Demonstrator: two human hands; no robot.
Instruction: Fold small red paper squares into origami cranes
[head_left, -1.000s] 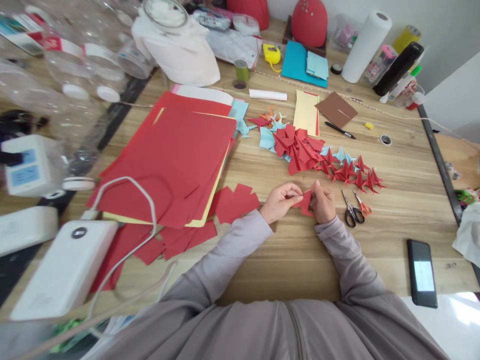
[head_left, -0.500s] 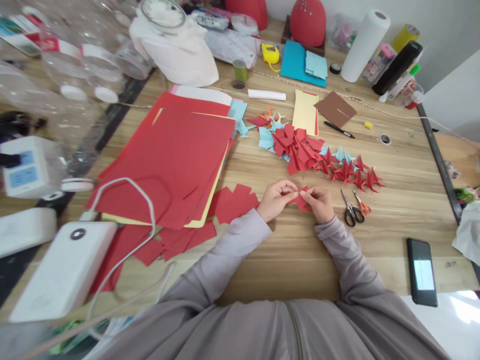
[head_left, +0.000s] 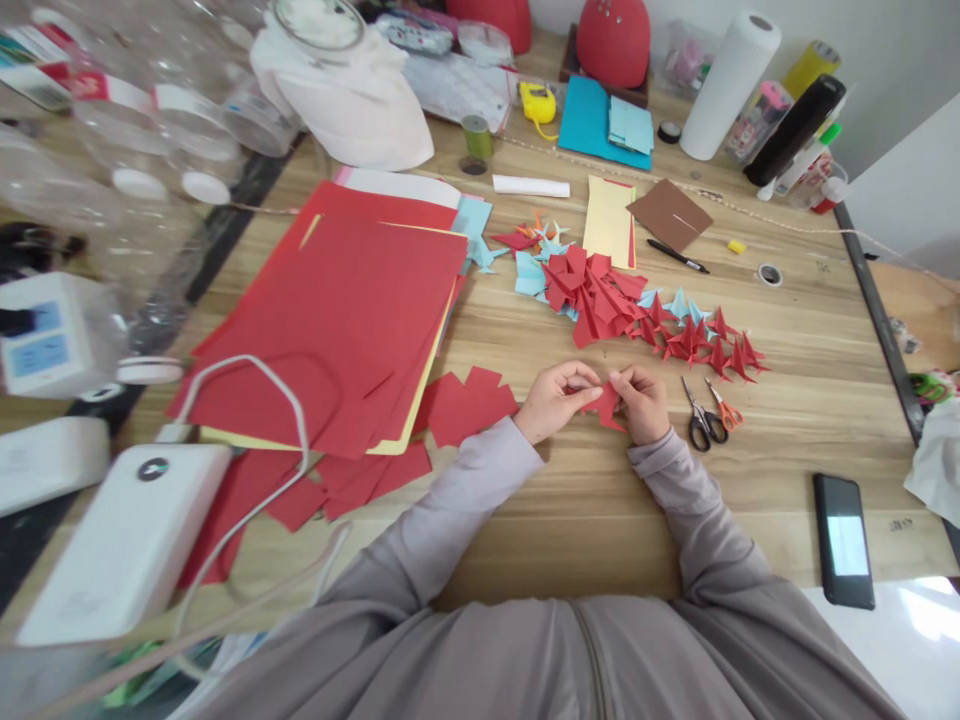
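Between my two hands, low over the wooden table, is a small folded piece of red paper (head_left: 609, 408). My left hand (head_left: 556, 398) pinches its left side between thumb and fingers. The thumb and fingers of my right hand (head_left: 642, 402) close on its upper right part. Just beyond my hands lies a pile of folded red paper pieces (head_left: 592, 298), with red paper cranes (head_left: 701, 342) running off to its right. Cut red paper pieces (head_left: 469, 405) lie left of my left hand. Black scissors (head_left: 703, 425) rest to the right of my right hand.
Large red sheets (head_left: 352, 320) are stacked at the left, beside a white power bank (head_left: 127, 545) with a cable. Orange-handled scissors (head_left: 726, 408) and a phone (head_left: 844, 540) lie at the right. Farther back are a brown paper (head_left: 671, 214) and a paper roll (head_left: 731, 88).
My right thumb and fingers have shifted slightly up and right on the red paper. More of the paper now shows between my hands, with its lower part hanging down.
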